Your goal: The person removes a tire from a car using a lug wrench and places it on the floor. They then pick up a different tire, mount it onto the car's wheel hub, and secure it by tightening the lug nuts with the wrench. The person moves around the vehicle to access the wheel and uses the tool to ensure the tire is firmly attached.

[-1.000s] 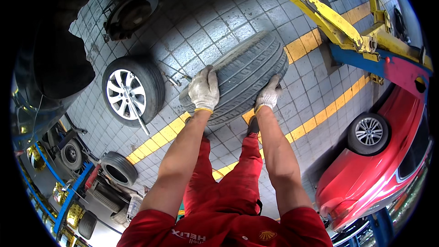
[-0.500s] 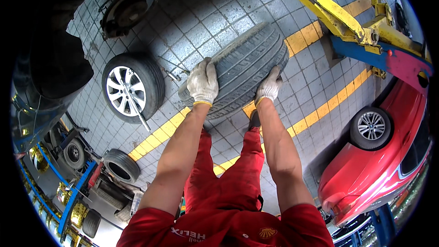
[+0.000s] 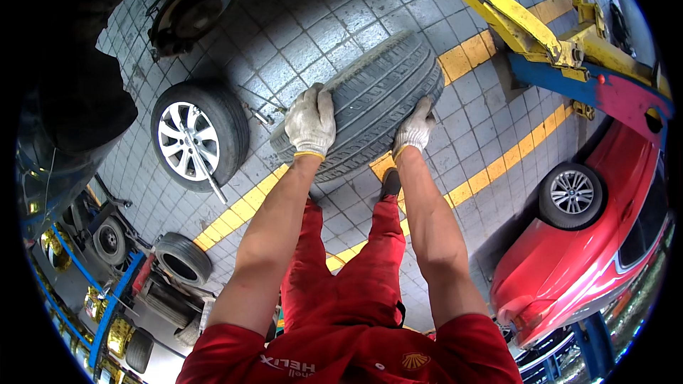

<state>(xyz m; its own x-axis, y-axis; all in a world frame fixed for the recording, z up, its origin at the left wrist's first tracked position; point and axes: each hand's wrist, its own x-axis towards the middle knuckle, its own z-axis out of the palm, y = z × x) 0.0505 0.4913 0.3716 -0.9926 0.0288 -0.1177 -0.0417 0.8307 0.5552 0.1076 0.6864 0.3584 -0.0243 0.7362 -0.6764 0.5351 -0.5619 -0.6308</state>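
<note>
A black tyre (image 3: 388, 89) with a grooved tread is in front of me, tread towards me. My left hand (image 3: 311, 122), in a white knit work glove, grips its left part with fingers curled over the tread edge. Against the near right side of the tread presses my right hand (image 3: 415, 128), gloved the same way, fingers pointing away from me. The tyre's far face and its underside are hidden, so I cannot tell whether it rests on the floor. To the left, a wheel with a silver multi-spoke rim (image 3: 188, 141) has a metal bar (image 3: 212, 183) sticking out of its centre.
A long-handled tool (image 3: 262, 115) lies beside the silver wheel. Upper left, a bare brake disc (image 3: 196, 11) hangs under a dark car. A yellow lift arm (image 3: 498, 11) reaches in at upper right, above a red car (image 3: 548, 270). Another tyre (image 3: 183, 259) lies by the blue rack (image 3: 117, 306).
The whole view has shifted slightly to the left. Both hands keep about the same places on the tyre.
</note>
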